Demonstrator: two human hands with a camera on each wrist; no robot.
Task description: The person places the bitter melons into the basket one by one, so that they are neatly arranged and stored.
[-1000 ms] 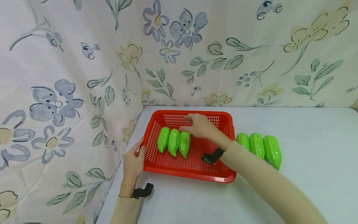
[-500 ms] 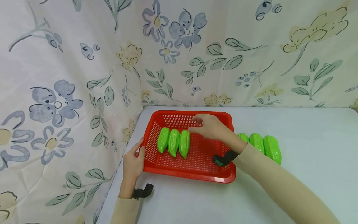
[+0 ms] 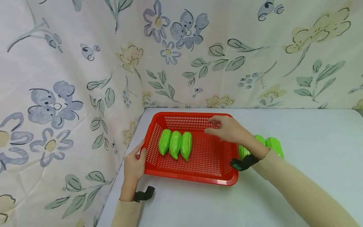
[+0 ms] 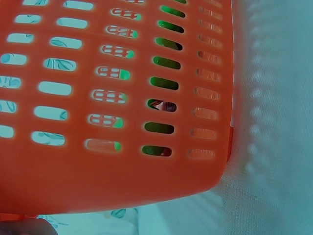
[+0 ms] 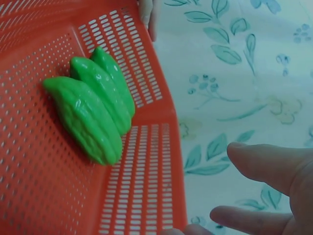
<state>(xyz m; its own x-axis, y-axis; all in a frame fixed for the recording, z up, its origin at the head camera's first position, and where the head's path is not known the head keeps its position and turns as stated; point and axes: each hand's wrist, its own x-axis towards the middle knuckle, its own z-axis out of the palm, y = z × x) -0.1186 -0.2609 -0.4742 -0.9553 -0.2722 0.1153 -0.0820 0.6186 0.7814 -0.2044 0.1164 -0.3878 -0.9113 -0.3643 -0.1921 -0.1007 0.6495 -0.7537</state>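
Three glossy green ridged fruits, like bitter melons [image 3: 175, 145], lie side by side in the left half of a red perforated basket [image 3: 193, 179]. My left hand [image 3: 134, 165] grips the basket's left rim, thumb and fingers on either side of it. Above the basket's right part is my right hand [image 3: 229, 130], holding nothing, its thumb and fingers apart. The right wrist view shows its fingers [image 5: 254, 221] spread over the basket's edge. More of the green fruits [image 3: 274, 145] lie on the table right of the basket, partly hidden by my right forearm.
The white table [image 3: 198, 205] carries the basket near its left and back edges. A floral curtain [image 3: 215, 72] hangs behind and along the left side. Each wrist wears a black camera strap [image 3: 144, 194].
My right hand has moved right, away from the third green fruit in the basket. Its forearm now covers more of the fruits outside. The left hand and basket stay in place.
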